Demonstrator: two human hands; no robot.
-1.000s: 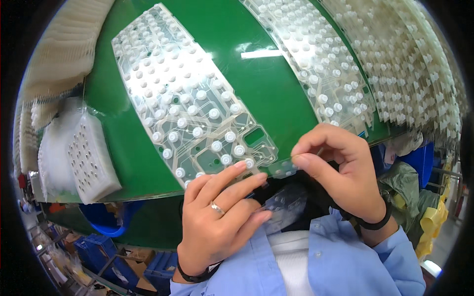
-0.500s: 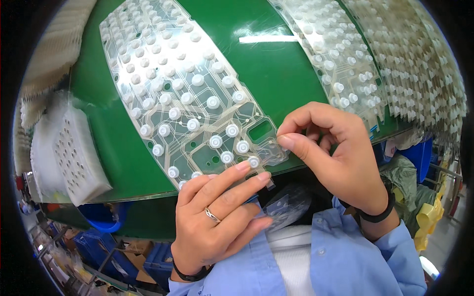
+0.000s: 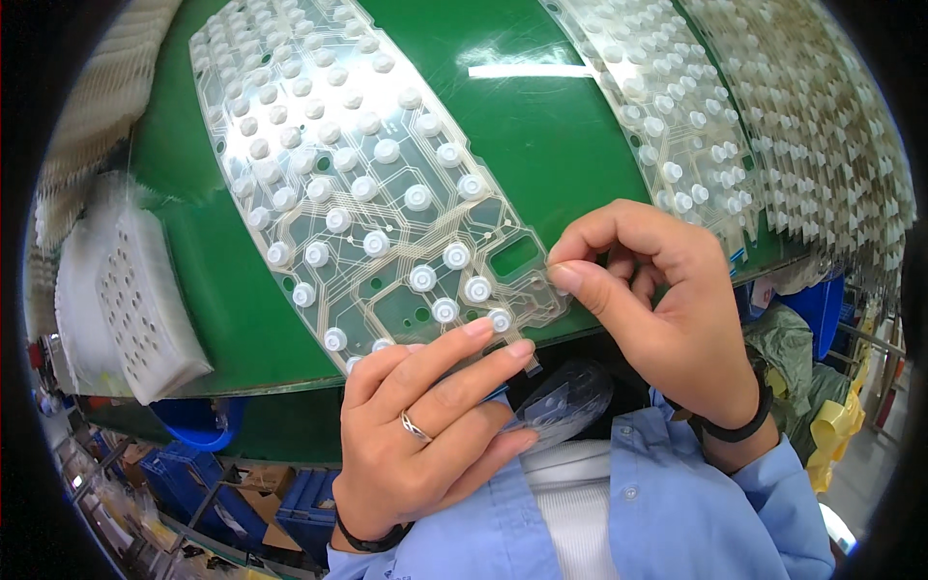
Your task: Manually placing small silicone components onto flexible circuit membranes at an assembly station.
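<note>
A clear keyboard membrane (image 3: 396, 217), printed with fine traces and dotted with white rubber domes, lies slanting across the green table. My right hand (image 3: 667, 300) pinches its near right edge between thumb and index finger, beside a rectangular cutout. My left hand (image 3: 425, 425), with a ring on one finger, rests its outstretched fingertips at the membrane's near edge, close to a dome and a short tail. The fingers cover part of that edge. Below the table edge, between my forearms, is a crumpled clear plastic piece (image 3: 565, 401).
Another domed membrane (image 3: 667, 126) lies at the right, beside a dense row of stacked membranes (image 3: 812, 126). At left stand a pile of translucent perforated sheets (image 3: 135, 300) and more stacked sheets (image 3: 106, 106). A blue bin (image 3: 198, 420) hangs below the green table (image 3: 261, 372).
Both hands keep nearly the same pose on the membrane. The view has shifted slightly, and the membrane's far part and the right-hand membranes sit a little differently in it.
</note>
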